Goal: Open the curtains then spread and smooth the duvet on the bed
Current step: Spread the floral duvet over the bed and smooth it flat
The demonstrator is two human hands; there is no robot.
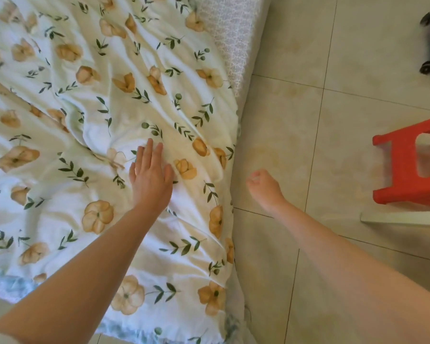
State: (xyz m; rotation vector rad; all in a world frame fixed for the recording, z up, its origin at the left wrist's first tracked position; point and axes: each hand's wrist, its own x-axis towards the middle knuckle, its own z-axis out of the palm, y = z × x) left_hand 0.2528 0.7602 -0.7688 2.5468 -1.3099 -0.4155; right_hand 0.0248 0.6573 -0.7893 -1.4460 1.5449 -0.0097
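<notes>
While the floral duvet [90,125] lies rumpled across the bed, left hand [150,178] presses flat, fingers spread; right hand [265,186] loosely curled, empty, over floor; soft, light fabric, likely best gripped at its edge.

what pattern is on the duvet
The duvet is cream-white with peach-orange flowers and green leafy sprigs, clearest in the head view.

No readable text, labels, brands or numbers anywhere.
</notes>
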